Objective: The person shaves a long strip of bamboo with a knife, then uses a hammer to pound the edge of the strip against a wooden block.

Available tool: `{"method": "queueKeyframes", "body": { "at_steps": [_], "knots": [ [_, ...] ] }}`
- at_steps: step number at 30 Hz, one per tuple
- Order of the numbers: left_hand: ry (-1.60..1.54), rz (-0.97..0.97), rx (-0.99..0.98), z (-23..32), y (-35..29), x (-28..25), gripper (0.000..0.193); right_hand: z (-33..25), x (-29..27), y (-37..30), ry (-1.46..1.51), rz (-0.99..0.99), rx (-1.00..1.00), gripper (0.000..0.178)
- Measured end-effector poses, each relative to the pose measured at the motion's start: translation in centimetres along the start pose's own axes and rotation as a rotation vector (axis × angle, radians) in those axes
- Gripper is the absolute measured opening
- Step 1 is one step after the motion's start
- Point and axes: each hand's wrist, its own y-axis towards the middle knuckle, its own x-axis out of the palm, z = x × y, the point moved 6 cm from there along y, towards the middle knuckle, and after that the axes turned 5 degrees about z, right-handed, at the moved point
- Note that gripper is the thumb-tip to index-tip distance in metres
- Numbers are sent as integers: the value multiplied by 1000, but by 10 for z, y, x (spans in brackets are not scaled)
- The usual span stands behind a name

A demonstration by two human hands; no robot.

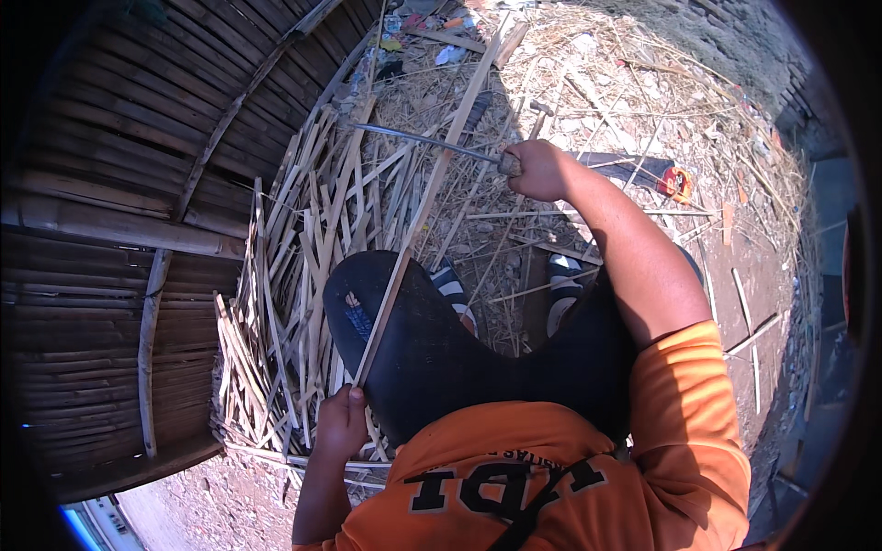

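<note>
A long, pale bamboo strip (410, 241) slants from beside my left hip, over my left thigh, to the far ground. My left hand (342, 419) is closed round its near end, thumb on top. In my right hand (542, 171), fingers wrapped round the handle, is a long-bladed knife (404, 136). Its narrow, shiny blade points left and crosses the strip beyond my knees; whether the edge bites into the bamboo cannot be made out. My black-trousered legs are bent, with the strip lying against the left one.
A thick heap of split bamboo strips (308, 248) lies along my left side, beside a slatted bamboo wall (92, 230). Ahead right is a handsaw with an orange handle (676, 184). Shavings and scraps (597, 83) litter the ground. My sandalled feet (565, 289) stand among them.
</note>
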Motion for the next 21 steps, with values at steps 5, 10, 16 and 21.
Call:
{"method": "queueKeyframes", "body": {
  "at_steps": [5, 10, 16, 21],
  "knots": [
    [1, -48, -134, 4, -5, -3, 54, -89, -5, -35, -223, -271, -80, 35],
    [177, 60, -46, 6, -7, 4, 43, -65, -15, -24, -180, -214, -64, 35],
    [214, 121, -49, -1, -12, 9, 40, -112, -1, -43, -238, -249, -162, 29],
    [198, 133, -70, -1, -6, 15, 40, -43, 18, -22, 65, -298, 2, 36]
  ]
}}
